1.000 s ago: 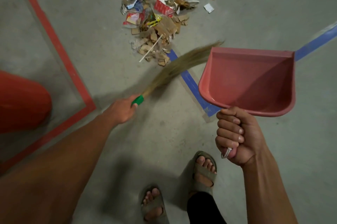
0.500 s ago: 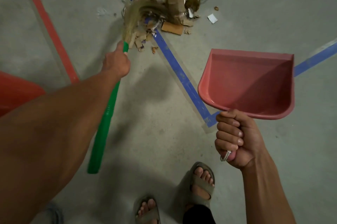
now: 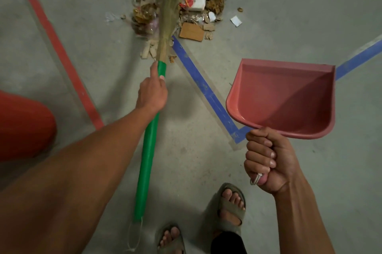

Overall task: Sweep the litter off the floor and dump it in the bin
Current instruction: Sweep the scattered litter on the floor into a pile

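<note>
The litter pile [image 3: 182, 5] of torn cardboard, wrappers and paper scraps lies on the grey concrete floor [image 3: 268, 5], straddling the far stretch of a blue tape line [image 3: 202, 86]. The left hand [image 3: 153, 92] is wrapped around the green handle of a grass broom [image 3: 147, 150] just below the bristles, its index finger stretched along the shaft toward the pile; the straw bristles lie across the middle of the pile, and the handle runs back from the pile under the left forearm, ending in a thin cord loop [image 3: 135, 237]. The right hand [image 3: 268, 160] is clenched around the handle of a pink dustpan [image 3: 285, 96], which is held in the air on the near right side of the pile, well apart from it, its open tray facing up and holding nothing. A small white paper scrap [image 3: 236, 20] sits just beside the pile's right edge, and a flat cardboard piece [image 3: 191, 32] lies at the pile's near edge. A red tape line [image 3: 62, 55] runs well to the left of the pile, and beyond it, at the frame's left edge, a red rounded object [image 3: 22, 127] shows only in part. Two sandalled feet [image 3: 229, 206] stand on the near side of the pile, well back from it.
</note>
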### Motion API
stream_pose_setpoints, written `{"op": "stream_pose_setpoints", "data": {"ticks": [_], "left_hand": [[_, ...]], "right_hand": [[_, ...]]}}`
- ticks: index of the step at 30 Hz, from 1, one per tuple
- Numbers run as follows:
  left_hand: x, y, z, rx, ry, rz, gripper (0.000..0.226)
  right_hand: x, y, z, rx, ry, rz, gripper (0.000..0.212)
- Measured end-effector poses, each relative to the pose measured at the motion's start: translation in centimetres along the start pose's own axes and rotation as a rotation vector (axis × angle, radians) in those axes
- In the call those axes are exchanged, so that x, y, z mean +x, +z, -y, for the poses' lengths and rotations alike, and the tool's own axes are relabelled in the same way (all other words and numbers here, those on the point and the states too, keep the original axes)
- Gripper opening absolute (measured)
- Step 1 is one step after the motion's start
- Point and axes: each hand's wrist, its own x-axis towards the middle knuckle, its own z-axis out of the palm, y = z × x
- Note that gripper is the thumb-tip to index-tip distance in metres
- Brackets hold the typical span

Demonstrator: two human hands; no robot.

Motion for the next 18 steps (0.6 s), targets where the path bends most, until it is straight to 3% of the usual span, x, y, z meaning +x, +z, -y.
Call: {"op": "stream_pose_setpoints", "data": {"ticks": [8, 12, 15, 18], "left_hand": [[-8.3, 7.1, -0.6, 0.076, 0.281, 0.318, 0.055], [-10.4, 9.5, 0.7, 0.263, 0.397, 0.472, 0.055], [-8.9, 9.8, 0.9, 0.374, 0.363, 0.511, 0.057], [-4.3, 9.1, -0.3, 0.417, 0.261, 0.440, 0.055]], "right_hand": [[-1.6, -1.2, -0.1, 0.013, -0.063, -0.069, 0.040], [-2.1, -1.4, 0.3, 0.014, -0.079, -0.094, 0.039], [-2.2, -1.6, 0.8, 0.021, -0.081, -0.100, 0.039], [-2.1, -1.6, 1.5, 0.027, -0.080, -0.101, 0.039]]}}
